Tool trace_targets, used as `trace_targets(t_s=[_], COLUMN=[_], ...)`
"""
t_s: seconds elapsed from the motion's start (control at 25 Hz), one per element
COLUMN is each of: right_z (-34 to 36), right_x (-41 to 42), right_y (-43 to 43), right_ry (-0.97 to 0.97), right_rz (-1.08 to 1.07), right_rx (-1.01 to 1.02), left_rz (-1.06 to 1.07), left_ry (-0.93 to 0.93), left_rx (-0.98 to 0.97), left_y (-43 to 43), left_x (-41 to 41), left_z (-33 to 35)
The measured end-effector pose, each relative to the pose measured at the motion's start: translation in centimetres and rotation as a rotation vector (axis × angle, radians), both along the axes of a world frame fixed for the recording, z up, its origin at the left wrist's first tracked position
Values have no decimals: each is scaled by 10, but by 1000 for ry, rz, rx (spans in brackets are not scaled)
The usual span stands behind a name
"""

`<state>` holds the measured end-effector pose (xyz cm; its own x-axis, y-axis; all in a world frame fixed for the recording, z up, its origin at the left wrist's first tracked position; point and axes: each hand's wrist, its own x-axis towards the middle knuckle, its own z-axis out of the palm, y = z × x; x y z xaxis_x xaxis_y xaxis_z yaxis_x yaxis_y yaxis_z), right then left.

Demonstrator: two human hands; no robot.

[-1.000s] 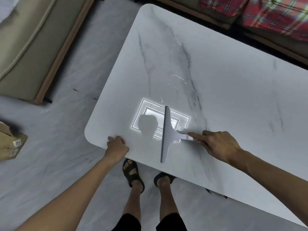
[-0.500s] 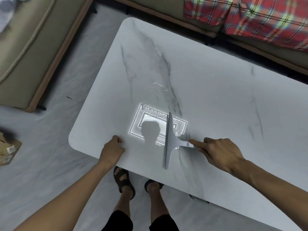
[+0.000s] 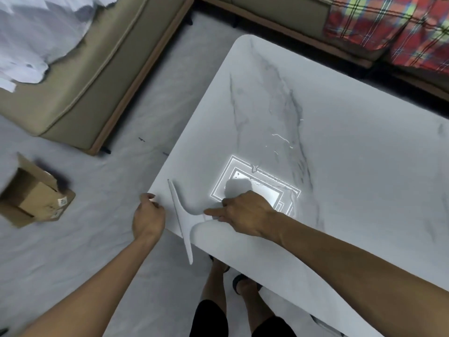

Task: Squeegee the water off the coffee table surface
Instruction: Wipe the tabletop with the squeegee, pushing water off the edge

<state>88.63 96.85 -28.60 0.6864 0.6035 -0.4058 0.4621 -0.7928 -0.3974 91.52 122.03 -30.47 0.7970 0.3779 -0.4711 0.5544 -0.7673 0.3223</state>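
A white squeegee (image 3: pixel 181 216) lies across the near left corner of the marble coffee table (image 3: pixel 352 166). Its blade end sticks out past the table's edge. My right hand (image 3: pixel 245 212) grips the squeegee's handle, index finger stretched along it. My left hand (image 3: pixel 148 218) rests on the table's corner edge, fingers curled, just left of the blade. Thin streaks and drops of water (image 3: pixel 281 139) glint on the table beyond a bright reflected lamp square (image 3: pixel 255 186).
A beige sofa (image 3: pixel 80 76) with white cloth stands at the far left. An open cardboard box (image 3: pixel 31 195) sits on the floor to the left. A red plaid blanket (image 3: pixel 388 25) lies on seating behind the table. My legs and sandals (image 3: pixel 243 283) are below the table edge.
My right hand has pulled the squeegee leftward from the lamp reflection to the table's corner, its blade now overhanging the edge. My left hand stays at the corner. The view shifted left.
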Motion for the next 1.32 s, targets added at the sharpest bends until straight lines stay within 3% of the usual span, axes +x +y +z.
trace_targets(t_s=[0.16, 0.4, 0.6, 0.96, 1.12, 1.32], right_z=[-24, -28, -6, 51, 60, 23], right_x=[36, 63, 15, -79, -18, 144], right_y=[50, -25, -127, -221, -242, -273], right_ry=[27, -41, -70, 83, 79, 5], right_rz=[30, -271, -574, -804, -1016, -1181], right_rx=[-15, -38, -99, -326, -149, 58], left_rz=[0, -196, -361, -549, -568, -711], left_ry=[73, 170, 239, 274, 235, 219], left_rx=[-45, -164, -224, -234, -232, -171], left_y=[25, -6, -61, -155, -186, -220], left_x=[25, 63, 85, 77, 81, 94], left_z=[-12, -30, -36, -33, -35, -57])
